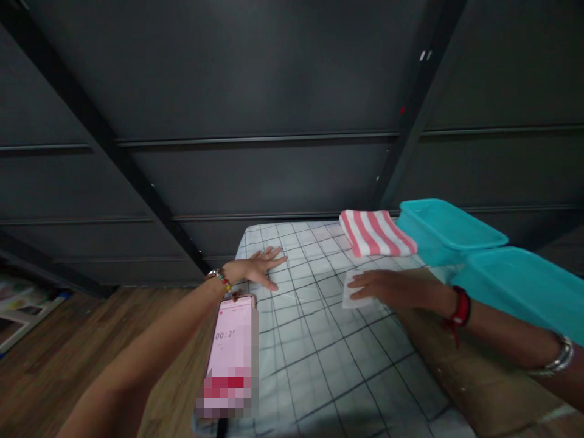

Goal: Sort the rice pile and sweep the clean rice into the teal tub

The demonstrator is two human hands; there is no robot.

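Observation:
My left hand (pixel 260 267) lies flat on the far left part of the checked tablecloth (pixel 314 340), its fingers spread and nothing in them. Under the fingers of my right hand (pixel 387 287) is a folded white tissue or cloth (pixel 352 298), pressed against the tablecloth; its exact kind is unclear. Part of it is hidden by that hand. A folded pink-and-white striped towel (pixel 378 233) rests just beyond my right hand.
Two turquoise plastic bins (pixel 449 225) stand at the right, beside brown cardboard (pixel 469 377). A phone (pixel 230 347) showing a timer lies along the left edge, below my left wrist. Dark panels (pixel 264 182) rise behind the table; wooden floor (pixel 91 353) shows at left.

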